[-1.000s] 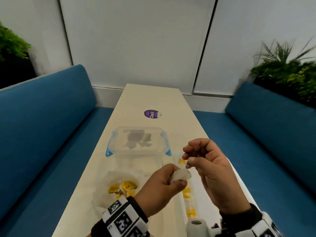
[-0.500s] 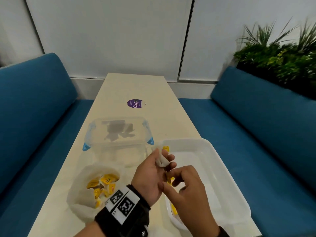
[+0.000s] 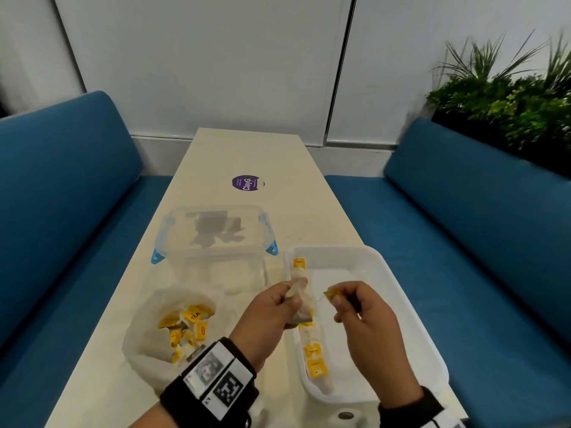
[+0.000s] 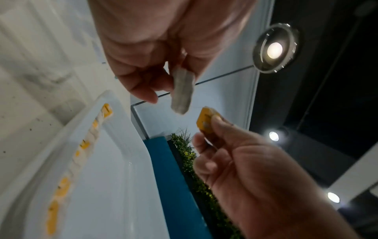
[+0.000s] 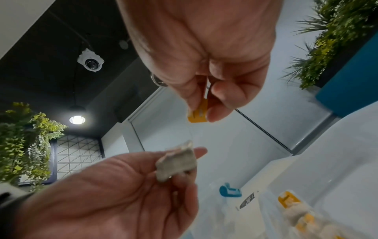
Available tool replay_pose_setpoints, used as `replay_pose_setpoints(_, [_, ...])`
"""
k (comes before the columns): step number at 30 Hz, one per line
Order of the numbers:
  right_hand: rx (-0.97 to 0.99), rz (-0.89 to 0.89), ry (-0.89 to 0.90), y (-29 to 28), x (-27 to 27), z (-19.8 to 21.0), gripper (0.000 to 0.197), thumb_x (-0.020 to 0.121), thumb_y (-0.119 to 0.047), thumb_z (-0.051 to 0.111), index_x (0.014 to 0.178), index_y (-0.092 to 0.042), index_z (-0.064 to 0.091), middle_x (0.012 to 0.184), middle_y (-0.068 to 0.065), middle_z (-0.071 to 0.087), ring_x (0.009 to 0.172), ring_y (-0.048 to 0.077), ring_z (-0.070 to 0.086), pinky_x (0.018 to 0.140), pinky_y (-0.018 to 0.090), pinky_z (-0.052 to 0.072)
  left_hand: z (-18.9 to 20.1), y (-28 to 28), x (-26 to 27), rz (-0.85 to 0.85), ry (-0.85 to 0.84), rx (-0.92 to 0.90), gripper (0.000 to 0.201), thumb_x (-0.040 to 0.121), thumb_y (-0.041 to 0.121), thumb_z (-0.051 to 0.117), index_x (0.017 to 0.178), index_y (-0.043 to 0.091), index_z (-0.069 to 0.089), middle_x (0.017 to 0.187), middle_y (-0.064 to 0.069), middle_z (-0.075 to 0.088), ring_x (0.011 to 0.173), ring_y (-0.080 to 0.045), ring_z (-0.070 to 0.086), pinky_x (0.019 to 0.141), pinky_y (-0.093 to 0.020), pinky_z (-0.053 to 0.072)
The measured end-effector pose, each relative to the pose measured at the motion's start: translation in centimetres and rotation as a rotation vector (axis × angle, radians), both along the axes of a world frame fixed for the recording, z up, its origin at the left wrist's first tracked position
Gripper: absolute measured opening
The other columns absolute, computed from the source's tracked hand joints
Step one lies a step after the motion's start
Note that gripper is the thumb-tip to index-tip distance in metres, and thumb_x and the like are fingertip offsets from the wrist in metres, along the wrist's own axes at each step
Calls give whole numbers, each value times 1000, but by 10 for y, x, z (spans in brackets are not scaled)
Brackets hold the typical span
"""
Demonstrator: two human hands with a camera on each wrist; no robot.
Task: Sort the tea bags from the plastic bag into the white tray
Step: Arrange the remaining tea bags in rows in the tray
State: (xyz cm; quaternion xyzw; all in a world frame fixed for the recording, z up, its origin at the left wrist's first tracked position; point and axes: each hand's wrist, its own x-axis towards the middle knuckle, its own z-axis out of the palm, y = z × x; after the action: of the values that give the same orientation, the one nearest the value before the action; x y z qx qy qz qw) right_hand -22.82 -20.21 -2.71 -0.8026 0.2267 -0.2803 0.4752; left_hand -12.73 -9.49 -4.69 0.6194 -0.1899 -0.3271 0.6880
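My left hand [image 3: 292, 293] pinches a pale tea bag pouch [image 3: 301, 304] above the left wall of the white tray [image 3: 333, 250]. My right hand [image 3: 335, 299] pinches that bag's yellow tag [image 3: 331, 294], a short way right of the pouch, with a thin string between them. The wrist views show the same pouch [image 4: 182, 92] and tag [image 5: 197, 115]. A row of tea bags [image 3: 313, 350] lies along the tray's left wall. The open plastic bag [image 3: 145, 341] with several yellow-tagged tea bags [image 3: 191, 316] sits on the table to the left of my left wrist.
A clear lidded container with blue clips [image 3: 213, 236] stands behind the plastic bag and tray. A purple sticker [image 3: 245, 182] lies farther back on the narrow table [image 3: 247, 149]. Blue benches [image 3: 463, 211] flank the table, and plants [image 3: 509, 103] stand at the right.
Both hands came down from mid-air to just over the tray's left wall. My right hand has taken the yellow tag and drawn it rightward away from the pouch.
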Motion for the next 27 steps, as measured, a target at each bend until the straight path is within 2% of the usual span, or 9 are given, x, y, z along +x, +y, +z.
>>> replay_pose_setpoints(3, [102, 50, -3, -8, -4, 5, 20, 92, -5, 53, 84, -19, 64, 75, -6, 63, 58, 2, 54, 53, 11, 42, -5, -4, -3, 69, -92, -10, 32, 88, -10, 51, 113, 7, 60, 88, -11, 62, 64, -5, 61, 59, -14, 47])
replay_pose_setpoints(5, [252, 115, 7, -13, -7, 9, 17, 90, 0, 55, 86, -13, 66, 66, -3, 63, 51, 3, 51, 46, 15, 39, -6, -6, -6, 80, -160, 16, 30, 86, -10, 54, 103, 12, 64, 83, -6, 62, 66, -6, 60, 59, -14, 47])
replay_pose_setpoints(8, [378, 187, 44, -16, -6, 8, 20, 84, 6, 61, 92, -11, 65, 67, 8, 61, 57, 20, 54, 43, 24, 41, -4, -11, -10, 30, -142, 11, 26, 88, -7, 53, 92, 14, 66, 84, -6, 68, 74, -13, 65, 64, -18, 51])
replay_pose_setpoints(10, [388, 165, 69, -19, -4, 2, 25, 81, 7, 63, 97, -13, 64, 68, 10, 59, 59, 27, 53, 43, 25, 42, -1, -12, -12, -21, -158, 16, 28, 89, -5, 52, 86, 17, 68, 79, -2, 70, 71, -9, 66, 64, -17, 50])
replay_pose_setpoints(12, [389, 135, 101, -23, -4, -2, 23, 81, 6, 65, 97, -11, 65, 67, 10, 60, 59, 26, 52, 42, 23, 41, 1, -13, -12, -66, -191, 31, 32, 89, -6, 51, 82, 20, 69, 77, 3, 70, 69, -3, 64, 64, -14, 48])
replay_pose_setpoints(14, [387, 137, 152, -26, -6, -5, 12, 81, 2, 67, 89, -7, 68, 65, 8, 62, 55, 16, 52, 42, 20, 40, 1, -13, -11, -102, -203, 50, 34, 88, -9, 50, 84, 19, 68, 79, 3, 68, 69, 1, 63, 65, -12, 47])
replay_pose_setpoints(17, [371, 115, 196, -29, -11, -11, 3, 81, -5, 69, 80, -5, 66, 65, 0, 64, 50, 2, 51, 46, 16, 41, -1, -10, -12, -167, -179, 60, 31, 87, -11, 52, 95, 17, 63, 88, -4, 65, 77, -4, 63, 70, -14, 49])
replay_pose_setpoints(21, [287, 71, 284, -33, -17, -32, 10, 84, -6, 65, 76, -8, 60, 69, 3, 60, 60, 9, 49, 55, 16, 41, -7, 5, -6, -121, -250, 117, 33, 87, -6, 55, 98, 24, 60, 98, -1, 62, 81, -9, 56, 75, -12, 47])
replay_pose_setpoints(27, [59, 59, 507, -37, -15, -53, 15, 86, -12, 62, 74, -16, 56, 69, 0, 56, 61, 11, 47, 54, 18, 36, -2, 51, 16, 54, -291, 165, 29, 85, -6, 59, 92, 21, 66, 87, 1, 69, 84, -20, 59, 78, -23, 49])
